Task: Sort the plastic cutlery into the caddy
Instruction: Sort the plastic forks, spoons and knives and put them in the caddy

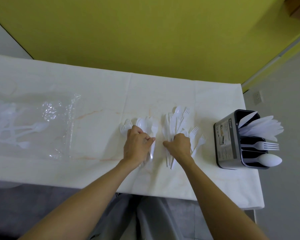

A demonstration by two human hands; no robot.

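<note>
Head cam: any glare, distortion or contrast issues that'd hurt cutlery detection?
Head view: fisheye bows the edges of the table; specular glare on the clear plastic bag at left; loose cutlery is white on a pale top, low contrast, soft shadows only; the dark caddy stands out crisply.

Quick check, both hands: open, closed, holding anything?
Left hand: closed, fingers curled round the spoon-and-fork bunch on the table.
Right hand: closed, fingers curled round the mixed cutlery bunch on the table.
</note>
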